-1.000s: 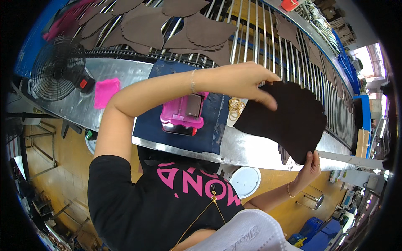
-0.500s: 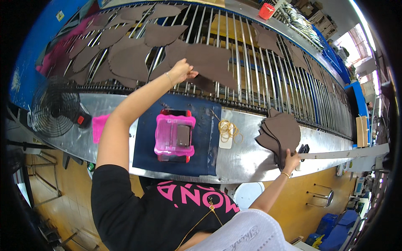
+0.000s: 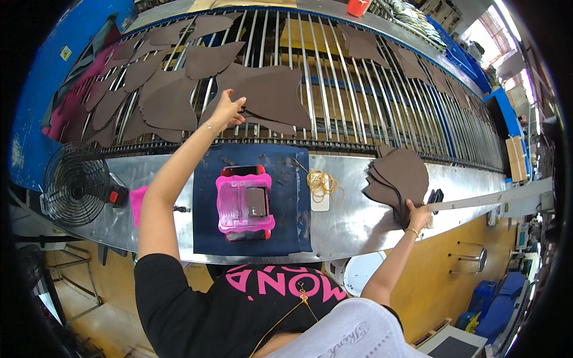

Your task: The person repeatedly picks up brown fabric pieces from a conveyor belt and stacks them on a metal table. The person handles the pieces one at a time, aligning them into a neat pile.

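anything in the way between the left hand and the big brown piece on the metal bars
Nothing visible: the left hand overlaps the left part of the big brown piece in this view, with no other object seen between them. Whether it touches is hard to tell.

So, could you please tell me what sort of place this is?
Probably a factory workshop: brown cut pieces lie on a long bed of metal bars, beside a metal bench.

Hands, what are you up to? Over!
Left hand open, at brown piece. Right hand gripping stack by its edge. Pink holder clear of both hands.
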A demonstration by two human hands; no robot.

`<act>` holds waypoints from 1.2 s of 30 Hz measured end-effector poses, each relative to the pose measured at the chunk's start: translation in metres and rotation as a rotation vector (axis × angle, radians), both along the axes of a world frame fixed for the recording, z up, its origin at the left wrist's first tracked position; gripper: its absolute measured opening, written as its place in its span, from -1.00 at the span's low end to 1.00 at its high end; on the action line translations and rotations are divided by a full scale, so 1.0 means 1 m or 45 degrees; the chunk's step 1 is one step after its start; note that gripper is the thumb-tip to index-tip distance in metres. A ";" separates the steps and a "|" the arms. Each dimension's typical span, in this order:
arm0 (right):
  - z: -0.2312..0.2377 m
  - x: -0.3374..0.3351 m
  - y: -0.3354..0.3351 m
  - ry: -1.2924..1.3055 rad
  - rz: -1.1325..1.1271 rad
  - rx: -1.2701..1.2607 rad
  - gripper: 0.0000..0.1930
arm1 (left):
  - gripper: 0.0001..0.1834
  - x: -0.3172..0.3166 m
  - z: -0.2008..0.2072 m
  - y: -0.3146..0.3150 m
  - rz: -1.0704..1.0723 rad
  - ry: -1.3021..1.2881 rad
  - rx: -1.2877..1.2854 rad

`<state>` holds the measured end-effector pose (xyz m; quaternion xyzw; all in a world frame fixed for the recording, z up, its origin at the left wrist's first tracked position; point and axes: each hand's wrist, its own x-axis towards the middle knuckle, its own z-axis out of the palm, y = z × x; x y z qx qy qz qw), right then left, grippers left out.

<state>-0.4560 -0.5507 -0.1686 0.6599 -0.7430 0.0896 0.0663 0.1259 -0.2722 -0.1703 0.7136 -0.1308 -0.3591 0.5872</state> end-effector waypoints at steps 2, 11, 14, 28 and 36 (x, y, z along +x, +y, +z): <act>-0.003 -0.012 -0.009 0.104 0.066 -0.049 -0.14 | -0.28 -0.009 0.017 0.014 -0.079 -0.088 -0.036; 0.102 0.048 0.051 -0.364 0.589 -0.102 -0.68 | -0.56 -0.056 0.078 0.067 -0.488 -0.288 -0.064; 0.162 0.098 0.112 -0.946 0.716 0.020 -0.65 | -0.47 -0.090 0.091 0.056 -0.616 -0.612 -0.194; 0.122 0.264 0.241 -1.417 1.902 0.614 -0.78 | -0.80 -0.111 0.196 0.224 0.169 -0.793 -0.303; 0.122 0.279 0.260 -1.081 2.310 0.333 -0.83 | -0.90 -0.124 0.181 0.293 0.312 -0.878 -0.042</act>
